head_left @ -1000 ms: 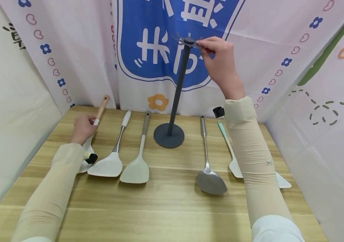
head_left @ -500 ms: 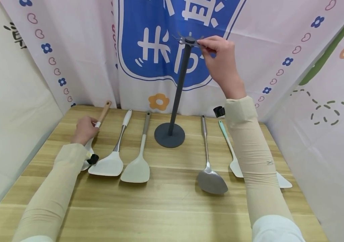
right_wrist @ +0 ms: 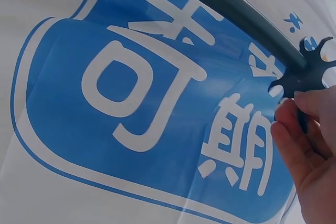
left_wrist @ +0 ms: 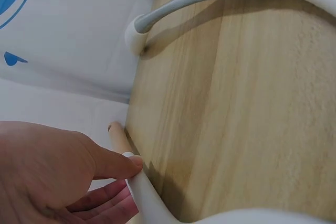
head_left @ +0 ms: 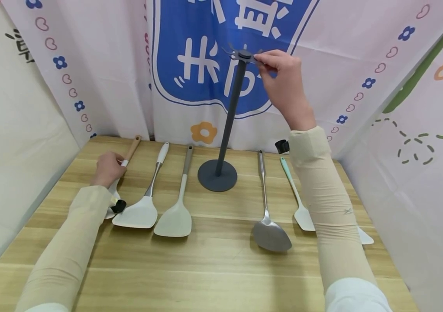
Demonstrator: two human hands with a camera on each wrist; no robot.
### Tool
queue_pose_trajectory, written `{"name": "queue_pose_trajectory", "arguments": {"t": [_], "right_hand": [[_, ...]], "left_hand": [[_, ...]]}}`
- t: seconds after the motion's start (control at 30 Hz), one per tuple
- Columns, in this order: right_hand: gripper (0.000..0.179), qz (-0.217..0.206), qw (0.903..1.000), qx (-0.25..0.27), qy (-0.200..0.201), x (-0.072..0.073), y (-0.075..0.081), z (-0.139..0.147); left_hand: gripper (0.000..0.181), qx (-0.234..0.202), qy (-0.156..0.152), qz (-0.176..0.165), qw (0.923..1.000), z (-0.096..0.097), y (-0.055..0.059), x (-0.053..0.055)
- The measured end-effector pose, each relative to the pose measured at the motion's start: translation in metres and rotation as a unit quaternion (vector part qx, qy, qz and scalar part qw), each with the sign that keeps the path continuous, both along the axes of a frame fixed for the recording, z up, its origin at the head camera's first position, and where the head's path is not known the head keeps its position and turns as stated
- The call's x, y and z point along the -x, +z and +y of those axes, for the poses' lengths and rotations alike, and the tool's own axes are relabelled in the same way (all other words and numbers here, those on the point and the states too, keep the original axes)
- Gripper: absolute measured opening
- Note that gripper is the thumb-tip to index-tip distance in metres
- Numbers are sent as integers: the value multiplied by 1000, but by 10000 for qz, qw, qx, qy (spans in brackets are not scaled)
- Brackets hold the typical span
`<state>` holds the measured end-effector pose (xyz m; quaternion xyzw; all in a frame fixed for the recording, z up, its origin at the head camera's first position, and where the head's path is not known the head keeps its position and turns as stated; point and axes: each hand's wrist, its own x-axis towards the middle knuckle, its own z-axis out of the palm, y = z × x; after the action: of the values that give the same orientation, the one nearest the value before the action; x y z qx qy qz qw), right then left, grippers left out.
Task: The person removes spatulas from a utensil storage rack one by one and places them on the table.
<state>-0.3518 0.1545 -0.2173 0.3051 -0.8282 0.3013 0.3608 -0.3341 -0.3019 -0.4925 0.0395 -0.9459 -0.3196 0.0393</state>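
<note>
My left hand (head_left: pixel 108 170) pinches a white spatula with a wooden handle end (head_left: pixel 132 146) at the far left of the table. In the left wrist view, thumb and fingers meet on its white shaft (left_wrist: pixel 144 195), just below the wood. Much of its blade is hidden behind my left wrist. Up high, my right hand (head_left: pixel 283 82) pinches one hook of a dark grey utensil stand (head_left: pixel 231 115). The right wrist view shows the curved hooks (right_wrist: pixel 310 72) ringing the stand's top, with thumb and fingertips at one of them.
Right of my left hand lie a white spatula with a metal shaft (head_left: pixel 137 215) and a grey-handled spatula (head_left: pixel 174 221). A steel turner (head_left: pixel 272 236) and a mint-handled spatula (head_left: pixel 304 218) lie at the right. Another white blade (head_left: pixel 365 236) shows past my right arm.
The wooden end of the spatula in my left hand has come down and slightly nearer. My right hand keeps its place at the stand's hook.
</note>
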Motion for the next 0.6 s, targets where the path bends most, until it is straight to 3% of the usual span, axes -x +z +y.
{"name": "queue_pose_trajectory", "arguments": {"t": [0.23,0.47,0.6], "right_hand": [[24,393,9989,248,90,4,-4,-1],[43,130,9984,550,-61,1,-1,1],[54,-154,9972,659,-317,0,-8,15]], "left_hand": [[41,94,-141,44,9998,-2,2,1],[49,95,-268,143,9995,1,18,8],[53,142,-343,344,9987,8,30,14]]}}
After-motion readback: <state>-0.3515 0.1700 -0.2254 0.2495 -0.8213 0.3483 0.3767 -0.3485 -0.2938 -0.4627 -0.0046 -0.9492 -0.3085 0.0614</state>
